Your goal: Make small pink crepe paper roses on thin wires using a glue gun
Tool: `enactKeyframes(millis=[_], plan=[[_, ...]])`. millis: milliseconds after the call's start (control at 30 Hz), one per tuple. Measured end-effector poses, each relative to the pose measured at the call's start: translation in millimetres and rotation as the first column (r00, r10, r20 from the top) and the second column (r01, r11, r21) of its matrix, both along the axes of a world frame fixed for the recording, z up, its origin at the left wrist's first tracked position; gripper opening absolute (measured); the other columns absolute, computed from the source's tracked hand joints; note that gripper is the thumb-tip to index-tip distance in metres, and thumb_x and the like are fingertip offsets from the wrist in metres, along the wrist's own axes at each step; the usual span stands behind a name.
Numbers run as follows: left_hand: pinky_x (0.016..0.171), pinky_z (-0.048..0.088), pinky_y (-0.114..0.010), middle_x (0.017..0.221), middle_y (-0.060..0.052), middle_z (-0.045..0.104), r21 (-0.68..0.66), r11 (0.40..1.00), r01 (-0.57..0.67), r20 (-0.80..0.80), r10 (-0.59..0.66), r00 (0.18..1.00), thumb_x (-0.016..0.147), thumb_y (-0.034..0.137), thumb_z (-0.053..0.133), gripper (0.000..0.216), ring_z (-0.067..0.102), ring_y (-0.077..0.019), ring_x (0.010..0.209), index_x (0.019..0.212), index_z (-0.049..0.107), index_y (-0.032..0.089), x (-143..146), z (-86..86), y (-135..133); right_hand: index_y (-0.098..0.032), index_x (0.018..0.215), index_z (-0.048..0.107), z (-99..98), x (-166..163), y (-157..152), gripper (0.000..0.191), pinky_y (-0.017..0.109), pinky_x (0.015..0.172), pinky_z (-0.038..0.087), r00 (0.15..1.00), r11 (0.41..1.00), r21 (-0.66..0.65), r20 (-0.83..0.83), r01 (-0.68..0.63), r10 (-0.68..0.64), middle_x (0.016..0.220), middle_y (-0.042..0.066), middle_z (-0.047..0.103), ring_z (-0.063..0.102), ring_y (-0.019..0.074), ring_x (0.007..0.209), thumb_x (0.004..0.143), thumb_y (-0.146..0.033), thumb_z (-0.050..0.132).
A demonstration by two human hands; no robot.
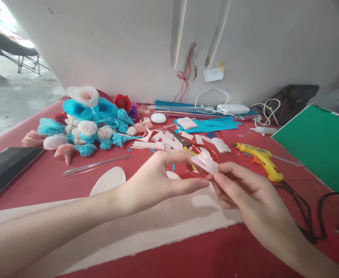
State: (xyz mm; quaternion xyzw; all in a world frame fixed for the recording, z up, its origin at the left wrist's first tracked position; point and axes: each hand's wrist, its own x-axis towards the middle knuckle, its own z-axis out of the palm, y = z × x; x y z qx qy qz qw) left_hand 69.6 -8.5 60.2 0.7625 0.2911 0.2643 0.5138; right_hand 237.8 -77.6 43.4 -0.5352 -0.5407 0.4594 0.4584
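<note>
Both forearms reached in from the near edge and met over the middle of the red tabletop (42, 181). The left hand (157, 181) came from the lower left with its forearm stretched long and low, wrist nearly straight, palm turned toward the right. Its index finger ran out along the top and its thumb along the bottom, forming a wide C. The index tip met the left edge of the small pale paper piece (205, 162), but I could not tell whether this grip actually clamped it.

The right hand (244, 193) entered from the lower right, its back facing up and its knuckles bent. Its grip was closed, thumb and forefinger tips pinching the lower edge of the paper piece, which stood raised above the tabletop between the two hands.

A pale sheet (157, 227) lay under both wrists. A yellow glue gun (262, 160) lay just beyond the right hand, scissors (183, 141) lay behind the paper piece, and a heap of blue and white paper flowers (91, 123) lay farther back on the left.
</note>
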Motion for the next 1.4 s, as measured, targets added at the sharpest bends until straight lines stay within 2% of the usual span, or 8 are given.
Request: enactKeyframes(millis=[167, 333, 433, 567, 733, 900, 1067, 1400], plan=[[0.081, 0.042, -0.021, 0.088, 0.002, 0.065, -0.013, 0.999, -0.042, 0.006, 0.042, 0.999, 0.075, 0.026, 0.063, 0.016, 0.058, -0.0141, 0.089, 0.088, 0.064, 0.017, 1, 3.5, -6, -0.023, 0.075, 0.056, 8.0, -7, 1, 0.010, 0.007, 0.041, 0.035, 0.976, 0.985, 0.171, 0.217, -0.008, -0.029, 0.055, -0.006, 0.049, 0.044, 0.0027, 0.047, 0.083, -0.026, 0.052], [0.078, 0.044, -0.018, 0.089, 0.002, 0.066, -0.063, 0.997, -0.045, 0.037, 0.047, 0.998, 0.076, 0.025, 0.062, 0.015, 0.059, -0.0122, 0.087, 0.088, 0.063, 0.016, 1, 5.4, -8, -0.022, 0.074, 0.058, 12.5, -8, -1, 0.009, 0.007, 0.038, 0.034, 0.948, 0.955, 0.297, 0.309, -0.024, -0.072, 0.055, -0.006, 0.050, 0.045, 0.0027, 0.044, 0.081, -0.022, 0.054], [0.074, 0.045, -0.015, 0.086, 0.002, 0.067, -0.056, 0.996, -0.062, 0.043, 0.065, 0.997, 0.076, 0.024, 0.062, 0.013, 0.060, -0.0104, 0.085, 0.086, 0.064, 0.016, 1, 6.2, -9, -0.023, 0.074, 0.058, 11.5, -7, -1, 0.009, 0.006, 0.040, 0.034, 0.937, 0.947, 0.318, 0.341, -0.037, -0.077, 0.057, -0.007, 0.049, 0.045, 0.0020, 0.047, 0.081, -0.019, 0.054], [0.071, 0.044, -0.013, 0.082, 0.004, 0.068, -0.040, 0.998, -0.056, 0.072, 0.059, 0.996, 0.077, 0.022, 0.061, 0.009, 0.061, -0.0076, 0.079, 0.083, 0.066, 0.016, 2, 5.9, -10, -0.022, 0.072, 0.058, 9.0, -6, -1, 0.012, 0.007, 0.042, 0.033, 0.925, 0.953, 0.299, 0.374, -0.050, -0.069, 0.057, -0.007, 0.047, 0.044, 0.0019, 0.047, 0.082, -0.020, 0.053], [0.067, 0.044, -0.014, 0.082, 0.004, 0.066, -0.036, 0.997, -0.069, 0.097, 0.072, 0.993, 0.076, 0.022, 0.063, 0.008, 0.059, -0.0073, 0.075, 0.080, 0.067, 0.017, 1, 4.5, -11, -0.022, 0.069, 0.059, 10.9, -6, -3, 0.014, 0.010, 0.042, 0.033, 0.940, 0.963, 0.268, 0.338, -0.045, -0.050, 0.057, -0.006, 0.047, 0.043, 0.0033, 0.049, 0.082, -0.021, 0.053], [0.064, 0.044, -0.015, 0.079, 0.003, 0.065, -0.101, 0.993, -0.054, 0.142, 0.068, 0.988, 0.076, 0.023, 0.062, 0.007, 0.058, -0.0095, 0.076, 0.076, 0.067, 0.018, -1, 4.2, -11, -0.021, 0.072, 0.060, 13.0, -7, -5, 0.014, 0.013, 0.041, 0.033, 0.975, 0.987, 0.157, 0.224, -0.045, 0.009, 0.056, -0.004, 0.045, 0.040, 0.0042, 0.047, 0.083, -0.025, 0.052], [0.062, 0.044, -0.017, 0.077, 0.002, 0.064, -0.130, 0.991, -0.045, 0.156, 0.065, 0.986, 0.076, 0.022, 0.063, 0.006, 0.058, -0.0106, 0.075, 0.074, 0.067, 0.018, -2, 4.2, -10, -0.020, 0.071, 0.057, 9.8, -6, -7, 0.018, 0.013, 0.041, 0.032, 0.988, 0.990, 0.118, 0.142, -0.075, 0.058, 0.051, -0.004, 0.036, 0.036, 0.0039, 0.045, 0.086, -0.027, 0.048], [0.064, 0.044, -0.017, 0.074, 0.002, 0.062, -0.144, 0.989, 0.012, 0.211, 0.019, 0.977, 0.074, 0.017, 0.065, 0.005, 0.056, -0.0091, 0.071, 0.070, 0.068, 0.016, -1, 3.3, -9, -0.022, 0.074, 0.064, 3.9, -5, -7, 0.022, 0.014, 0.040, 0.026, 0.985, 0.986, -0.100, -0.125, -0.130, 0.117, 0.057, -0.002, 0.044, 0.035, 0.0035, 0.047, 0.084, -0.037, 0.052]])
